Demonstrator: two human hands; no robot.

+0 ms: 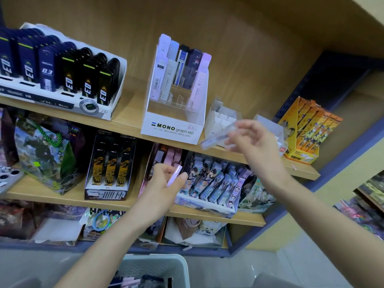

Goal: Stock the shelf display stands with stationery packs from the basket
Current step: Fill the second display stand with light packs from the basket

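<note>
The white display stand reads "MONO graph MG" and "MECHANICAL PENCIL LEAD" on its front. Packs in its back rows show "0.5 HB", and its clear front slots offer open room. Left of it, a wide stand holds dark packs marked "0.3". Just right of it, the right hand pinches a clear pack between thumb and fingers; the pack is blurred and its print unreadable. Below the stand's front edge, the left hand has its grip curled round a pale pink pack, only the top end showing. Further right are a small white divider stand, partly hidden by the right hand, and an orange carton near the shelf's end. Far below, the pale basket is cut off by the frame's bottom edge.
</note>
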